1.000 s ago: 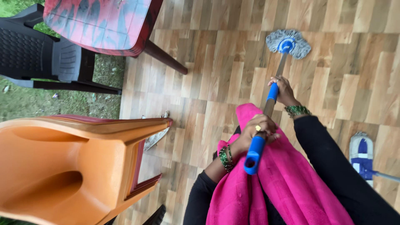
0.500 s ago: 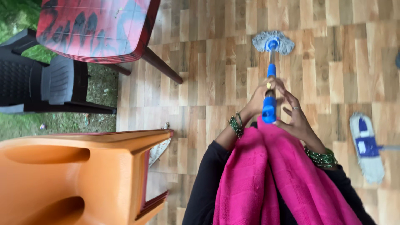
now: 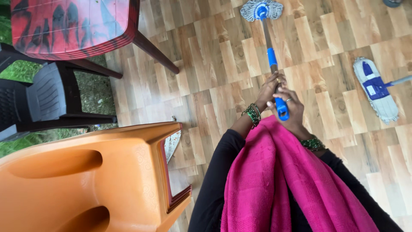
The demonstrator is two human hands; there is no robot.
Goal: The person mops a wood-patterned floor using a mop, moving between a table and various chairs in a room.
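A mop with a blue-and-metal handle point(image 3: 271, 58) points away from me, and its round grey string head point(image 3: 261, 9) rests on the wood-pattern floor point(image 3: 214, 64) at the top of the view. My left hand point(image 3: 268, 89) grips the handle partway up. My right hand point(image 3: 289, 112) closes around the blue end of the handle, just below the left hand. Both wrists carry green bangles. A pink scarf point(image 3: 283, 180) hangs down my front over black sleeves.
A stack of orange plastic chairs point(image 3: 86, 176) lies on its side at lower left. A red patterned plastic table point(image 3: 73, 25) and a black plastic chair point(image 3: 38, 96) stand at upper left, by grass. A flat mop with a blue-and-white pad point(image 3: 376, 90) lies at right.
The mop head has slid farther away across the floor. My right hand left the lower shaft, opened beside the handle, then closed on the blue end. The view shifted right and forward.
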